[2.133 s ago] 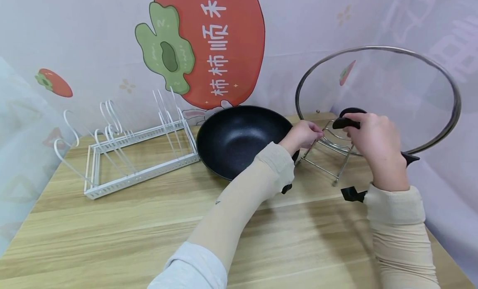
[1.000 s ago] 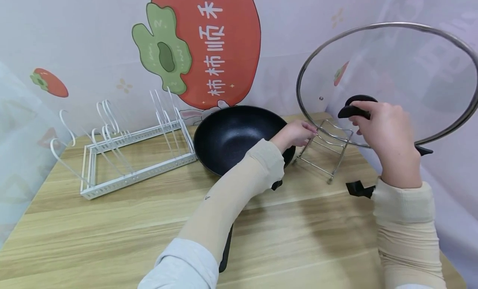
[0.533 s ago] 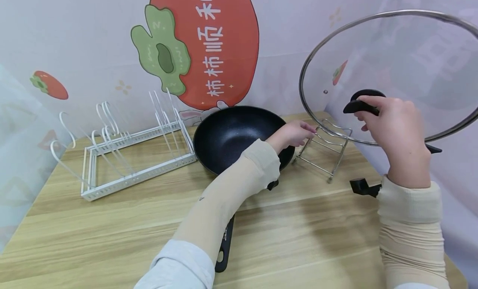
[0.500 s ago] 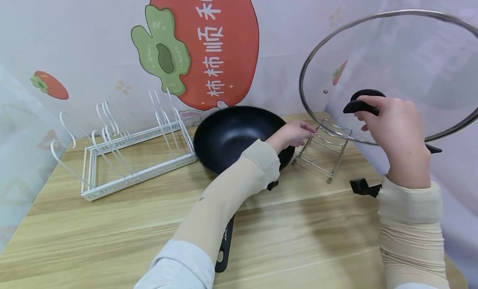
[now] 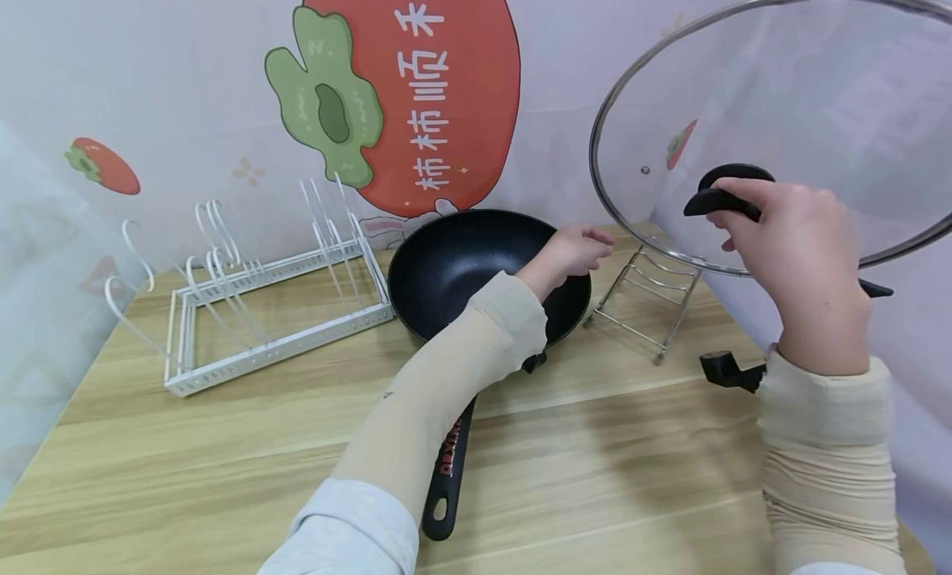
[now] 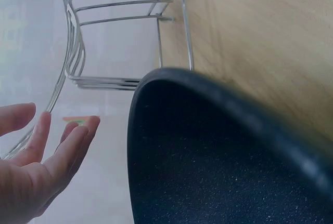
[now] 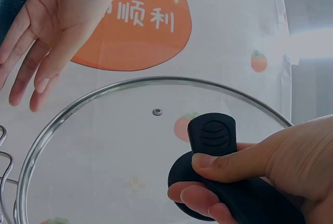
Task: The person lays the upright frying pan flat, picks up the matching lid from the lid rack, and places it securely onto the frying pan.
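Observation:
A large glass pot lid (image 5: 788, 96) with a metal rim is up at the right, tilted toward the head camera. My right hand (image 5: 799, 253) grips its black knob handle (image 7: 212, 133), thumb on top and fingers curled beneath. Below the lid's lower rim stands a small wire lid rack (image 5: 650, 290). My left hand (image 5: 568, 251) hovers over the right rim of a black wok (image 5: 468, 265), fingers loosely spread with nothing between them. In the left wrist view, its fingertips (image 6: 93, 122) are apart from the rack's wires.
At the left stands a white metal rack (image 5: 278, 356) with upright curved wires. The wok's long handle (image 5: 448, 476) points toward the front of the wooden table (image 5: 223, 476). Beside my right sleeve lies a black handle-like piece (image 5: 732, 371). A printed curtain hangs behind.
My right hand has lifted the lid up and to the right, off the wire rack. My left hand has let go of the rack's top and drawn back left.

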Available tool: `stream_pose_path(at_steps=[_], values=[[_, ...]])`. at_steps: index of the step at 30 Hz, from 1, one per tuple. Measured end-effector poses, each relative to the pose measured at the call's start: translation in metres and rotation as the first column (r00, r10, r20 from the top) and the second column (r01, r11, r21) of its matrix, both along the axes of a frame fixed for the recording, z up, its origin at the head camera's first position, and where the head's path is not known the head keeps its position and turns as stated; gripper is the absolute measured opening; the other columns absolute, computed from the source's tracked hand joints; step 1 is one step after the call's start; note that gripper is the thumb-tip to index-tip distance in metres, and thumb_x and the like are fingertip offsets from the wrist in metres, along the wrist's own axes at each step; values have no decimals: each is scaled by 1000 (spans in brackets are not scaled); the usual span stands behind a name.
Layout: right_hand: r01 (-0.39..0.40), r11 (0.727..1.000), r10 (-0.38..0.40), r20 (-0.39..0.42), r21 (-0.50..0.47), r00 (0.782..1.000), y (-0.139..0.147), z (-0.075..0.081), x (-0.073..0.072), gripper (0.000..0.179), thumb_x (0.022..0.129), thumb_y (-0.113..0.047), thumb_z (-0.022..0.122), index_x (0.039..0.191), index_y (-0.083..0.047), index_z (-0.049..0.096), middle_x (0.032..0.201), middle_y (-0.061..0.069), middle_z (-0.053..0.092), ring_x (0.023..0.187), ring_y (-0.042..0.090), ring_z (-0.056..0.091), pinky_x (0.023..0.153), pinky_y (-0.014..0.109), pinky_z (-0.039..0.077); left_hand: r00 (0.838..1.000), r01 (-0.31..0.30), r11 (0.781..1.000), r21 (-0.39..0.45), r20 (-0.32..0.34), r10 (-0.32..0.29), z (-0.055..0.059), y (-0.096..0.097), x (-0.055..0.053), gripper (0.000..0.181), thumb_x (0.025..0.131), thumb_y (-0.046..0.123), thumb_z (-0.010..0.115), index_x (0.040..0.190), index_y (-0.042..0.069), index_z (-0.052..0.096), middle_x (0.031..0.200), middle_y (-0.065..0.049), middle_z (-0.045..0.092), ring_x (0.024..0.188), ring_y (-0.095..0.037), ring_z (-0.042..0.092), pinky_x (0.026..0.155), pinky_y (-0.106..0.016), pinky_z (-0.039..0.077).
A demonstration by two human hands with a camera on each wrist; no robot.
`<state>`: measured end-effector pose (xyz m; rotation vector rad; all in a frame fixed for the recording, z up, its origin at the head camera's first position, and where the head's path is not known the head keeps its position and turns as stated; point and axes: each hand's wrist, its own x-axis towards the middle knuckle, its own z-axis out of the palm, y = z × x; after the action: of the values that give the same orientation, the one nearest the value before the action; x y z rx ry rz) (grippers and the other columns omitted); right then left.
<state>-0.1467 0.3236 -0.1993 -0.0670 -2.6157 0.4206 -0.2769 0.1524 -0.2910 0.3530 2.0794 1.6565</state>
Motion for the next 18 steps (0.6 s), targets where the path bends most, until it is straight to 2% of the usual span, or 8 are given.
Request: stream_pose_path(at_steps=[5,10,13,15,17,18], values=[[-24,1000,24,-30,12,999,-4,2,-1,26,96,-13,73,122,-10,73,70,15,72,72,45,63,46,29,29,999,-36,997,67,-3,36,2,-8,-5,27,101,7,64,127,0,65,117,-14,68,102,-29,66,97,-40,53],[-38,999,39,-41,18,998,-6,3,-3,27,96,-13,73,123,-11,74,70,15,72,72,43,64,48,28,30,996,-87,988,131,30,84,4,-13,-7,33,100,5,63,133,0,61,122,-14,69,106,-28,68,98,-39,53],[-45,999,45,-44,16,998,-8,4,-4,27,95,-14,73,122,-13,74,71,15,73,71,39,65,48,28,30,991,-134,974,181,45,128,4,-16,-8,36,100,5,65,135,1,60,126,-13,68,104,-24,69,98,-36,53],[-47,999,47,-44,15,998,-9,5,-5,26,96,-15,74,122,-13,75,72,14,73,66,32,64,47,29,30,986,-167,960,224,52,160,5,-17,-9,38,98,4,67,136,0,60,129,-14,67,106,-26,69,98,-35,53],[-45,999,45,-45,5,998,-11,6,-6,25,96,-15,74,121,-13,75,73,15,73,60,16,61,47,28,30,982,-187,946,265,59,178,6,-18,-9,41,97,4,69,137,0,58,132,-15,65,110,-28,68,97,-34,53],[-43,999,43,-45,4,998,-12,7,-6,25,96,-16,74,120,-14,75,73,15,73,60,14,59,47,28,30,982,-188,941,282,61,178,6,-18,-9,44,97,4,69,139,0,57,134,-16,63,112,-29,67,98,-34,53]])
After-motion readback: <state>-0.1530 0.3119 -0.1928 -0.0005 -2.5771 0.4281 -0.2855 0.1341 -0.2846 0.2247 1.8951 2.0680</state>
